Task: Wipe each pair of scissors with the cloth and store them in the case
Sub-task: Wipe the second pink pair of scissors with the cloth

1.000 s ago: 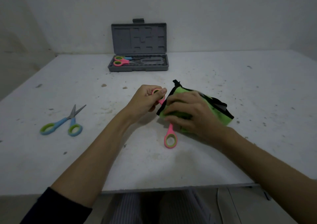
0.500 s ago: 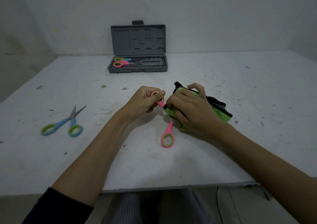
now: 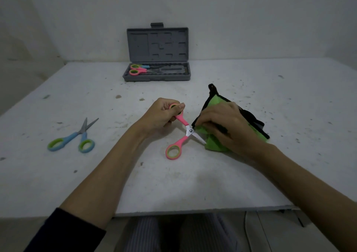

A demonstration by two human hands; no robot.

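Mid-surface, the left hand (image 3: 161, 116) grips the upper handle of the open pink scissors (image 3: 180, 134); the right hand (image 3: 227, 129) pinches the green cloth (image 3: 214, 145) over a blade (edge exposed). A slip could nick fingers.

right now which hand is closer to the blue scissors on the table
Left. The left hand, gripping the pink scissors, is just right of the blue scissors; the right hand presses the green cloth farther right.
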